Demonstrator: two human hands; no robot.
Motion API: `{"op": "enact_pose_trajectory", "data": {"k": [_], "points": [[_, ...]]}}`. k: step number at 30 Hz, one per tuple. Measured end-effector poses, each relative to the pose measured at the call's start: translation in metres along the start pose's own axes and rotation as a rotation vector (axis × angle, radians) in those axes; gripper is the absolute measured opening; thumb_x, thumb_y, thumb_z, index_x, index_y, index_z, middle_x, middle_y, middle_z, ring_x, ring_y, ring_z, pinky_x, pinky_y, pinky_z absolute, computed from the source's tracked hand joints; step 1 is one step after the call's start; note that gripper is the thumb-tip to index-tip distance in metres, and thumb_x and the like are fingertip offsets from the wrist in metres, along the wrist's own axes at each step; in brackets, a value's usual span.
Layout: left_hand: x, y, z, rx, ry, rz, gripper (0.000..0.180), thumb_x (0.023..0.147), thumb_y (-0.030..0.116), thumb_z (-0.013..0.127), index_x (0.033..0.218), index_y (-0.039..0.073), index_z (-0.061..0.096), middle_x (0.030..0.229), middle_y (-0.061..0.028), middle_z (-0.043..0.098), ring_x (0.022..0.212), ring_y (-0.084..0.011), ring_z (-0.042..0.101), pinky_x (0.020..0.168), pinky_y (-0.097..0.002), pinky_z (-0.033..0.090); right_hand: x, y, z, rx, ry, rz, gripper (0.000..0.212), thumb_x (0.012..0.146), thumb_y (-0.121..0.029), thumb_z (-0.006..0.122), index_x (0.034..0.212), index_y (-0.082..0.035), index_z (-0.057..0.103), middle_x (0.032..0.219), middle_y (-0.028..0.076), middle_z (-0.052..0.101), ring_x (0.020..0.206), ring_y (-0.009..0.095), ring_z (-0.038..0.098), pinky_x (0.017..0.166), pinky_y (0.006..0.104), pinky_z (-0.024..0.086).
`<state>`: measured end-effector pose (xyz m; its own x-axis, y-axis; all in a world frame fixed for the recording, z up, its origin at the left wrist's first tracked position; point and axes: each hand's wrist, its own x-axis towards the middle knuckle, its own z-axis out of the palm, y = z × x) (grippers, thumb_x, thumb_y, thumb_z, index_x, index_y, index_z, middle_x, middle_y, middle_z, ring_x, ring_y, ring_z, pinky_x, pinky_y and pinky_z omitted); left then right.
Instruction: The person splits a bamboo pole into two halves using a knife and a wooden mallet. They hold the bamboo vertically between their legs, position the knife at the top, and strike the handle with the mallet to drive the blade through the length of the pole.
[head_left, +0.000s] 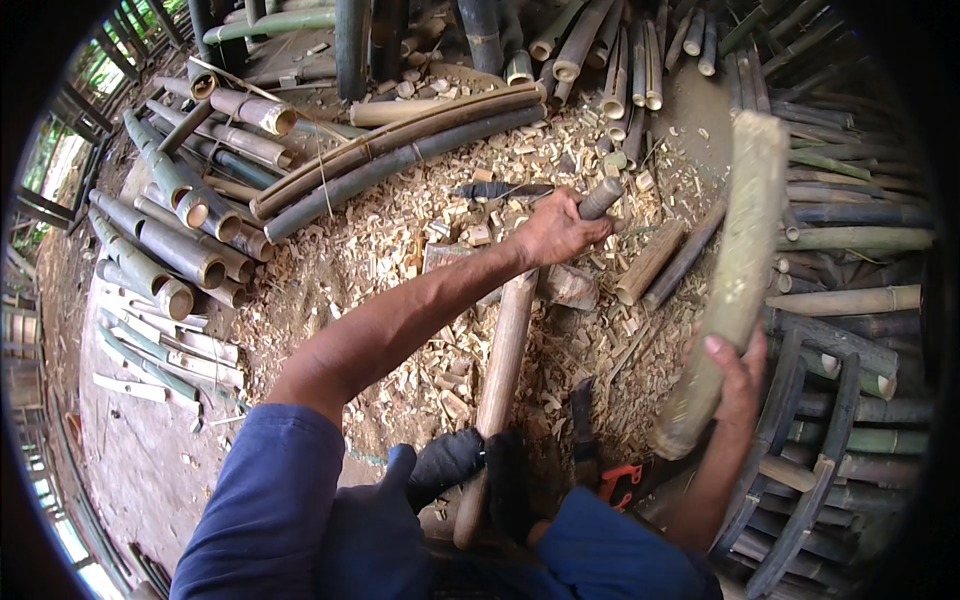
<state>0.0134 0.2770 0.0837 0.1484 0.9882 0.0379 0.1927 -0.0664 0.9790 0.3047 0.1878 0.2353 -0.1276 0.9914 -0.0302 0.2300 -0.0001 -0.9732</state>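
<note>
My left hand reaches forward and closes round a short, grey-brown ridged rod, whose end juts up past the fingers. Below that hand lies the far end of a bamboo pole, pinched between my two dark-covered feet. Whether the rod touches the pole is hidden by the hand. On the right, my right hand grips the lower part of a thick, pale, slightly bent bamboo log, raised nearly upright and a little blurred. A dark knife lies by my right foot.
Wood chips cover the ground. Bamboo poles are stacked at left, with split strips before them. More bamboo is piled at right beside a bamboo frame. An orange handle and a short bamboo piece lie closer.
</note>
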Motion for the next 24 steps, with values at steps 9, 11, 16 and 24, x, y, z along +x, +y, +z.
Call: {"op": "enact_pose_trajectory", "data": {"k": [9,11,16,24], "points": [[-0.009,0.048,-0.006,-0.315,0.01,-0.09,0.019,0.099,0.02,0.07,0.091,0.003,0.072,0.082,-0.0064,0.074,0.069,-0.0109,0.063,0.064,-0.0308,0.054,0.056,-0.087,0.021,-0.893,-0.252,-0.083,0.094,0.075,-0.021,0.084,0.155,-0.002,0.038,0.136,0.023,0.058,0.116,0.035,0.065,0.103,0.0443,0.054],[-0.012,0.047,-0.019,-0.219,0.069,-0.166,0.021,0.1,0.023,0.07,0.088,0.005,0.075,0.08,-0.007,0.074,0.066,-0.0093,0.061,0.061,-0.0296,0.051,0.07,-0.12,0.03,-0.99,-0.361,-0.018,0.1,0.073,-0.024,0.086,0.157,-0.001,0.036,0.143,0.025,0.056,0.122,0.037,0.063,0.108,0.044,0.051],[0.011,0.01,-0.011,-0.364,0.079,-0.078,0.028,0.105,0.027,0.059,0.109,0.007,0.078,0.073,-0.0017,0.067,0.051,-0.0063,0.049,0.046,-0.0251,0.04,0.098,-0.165,0.005,-0.76,-0.077,-0.388,0.093,0.074,-0.023,0.085,0.152,-0.001,0.041,0.132,0.027,0.063,0.112,0.032,0.068,0.103,0.0457,0.056],[0.013,0.01,-0.013,-0.28,0.153,-0.173,0.047,0.096,0.042,0.075,0.07,0.003,0.07,0.061,-0.0039,0.063,0.051,-0.0112,0.053,0.049,-0.0313,0.043,0.101,-0.129,0.031,-0.983,-0.422,0.004,0.105,0.073,-0.017,0.083,0.161,0.0,0.027,0.156,0.027,0.043,0.136,0.038,0.052,0.118,0.0461,0.043]]}}
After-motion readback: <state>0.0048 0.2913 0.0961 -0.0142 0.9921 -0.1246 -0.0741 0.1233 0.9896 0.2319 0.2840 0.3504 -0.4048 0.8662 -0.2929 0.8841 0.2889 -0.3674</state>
